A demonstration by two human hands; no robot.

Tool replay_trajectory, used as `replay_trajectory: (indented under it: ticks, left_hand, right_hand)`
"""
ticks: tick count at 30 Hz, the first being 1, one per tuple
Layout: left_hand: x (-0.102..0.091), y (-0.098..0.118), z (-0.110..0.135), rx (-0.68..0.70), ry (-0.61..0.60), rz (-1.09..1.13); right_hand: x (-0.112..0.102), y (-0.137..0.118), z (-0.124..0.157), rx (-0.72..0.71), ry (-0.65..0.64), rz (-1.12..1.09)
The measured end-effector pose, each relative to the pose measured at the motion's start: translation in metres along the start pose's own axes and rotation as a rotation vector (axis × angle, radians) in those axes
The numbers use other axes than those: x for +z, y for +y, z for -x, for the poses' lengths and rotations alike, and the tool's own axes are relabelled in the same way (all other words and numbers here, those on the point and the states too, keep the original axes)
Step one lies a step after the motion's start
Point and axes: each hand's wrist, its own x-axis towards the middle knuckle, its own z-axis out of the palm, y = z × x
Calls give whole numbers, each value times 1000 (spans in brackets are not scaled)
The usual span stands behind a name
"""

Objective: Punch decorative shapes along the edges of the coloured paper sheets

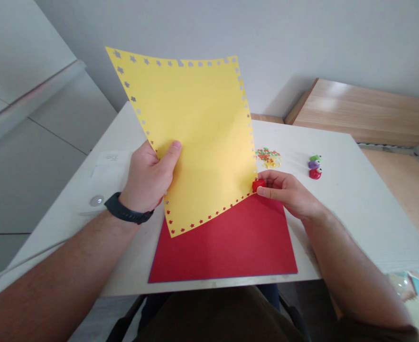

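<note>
"Pinching the yellow sheet (205, 128) by its left edge, the left hand (148, 178) has its thumb in front and most of its fingers hidden behind. Why there?"

"Probably because a grip partway along that side lets one hand carry the whole page. It bows a little, but doesn't fold."

"And the right hand (287, 192)?"

"Gripping a small red punch (258, 185), or so it looks, between thumb and fingers at the sheet's near right corner. Whether paper sits in its slot, I can't tell."

"Why raise the page instead of laying it flat?"

"I'd judge that, held above the bench (348, 199), its rim is free for the punch to come at from the side."

"What are the red specks along the near edge?"

"Holes. The red sheet (227, 247) lying flat beneath shows through them; at the far edge, the grey wall (202, 28) does."

"And the things off to the right?"

"Coloured paper bits (268, 156) lie loosely beyond the right hand, and three more punches (315, 164), green, purple and red, sit in a row farther right. Presumably they're there to be out of the page's way, yet near the right hand."
</note>
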Motion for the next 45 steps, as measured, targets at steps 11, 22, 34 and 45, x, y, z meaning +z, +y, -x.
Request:
replay_trajectory:
  ticks: [11, 22, 34, 45]
  left_hand:
    - [1, 4, 1, 1, 8, -1]
    - [0, 1, 0, 31, 9, 7]
    - [2, 4, 2, 56, -10, 4]
    - [1, 5, 2, 40, -8, -26]
  right_hand:
    - [2, -2, 0, -3, 18, 25]
    - [1, 0, 0, -13, 27, 33]
    - [1, 0, 0, -4, 30, 40]
    - [5, -1, -1, 14, 41, 21]
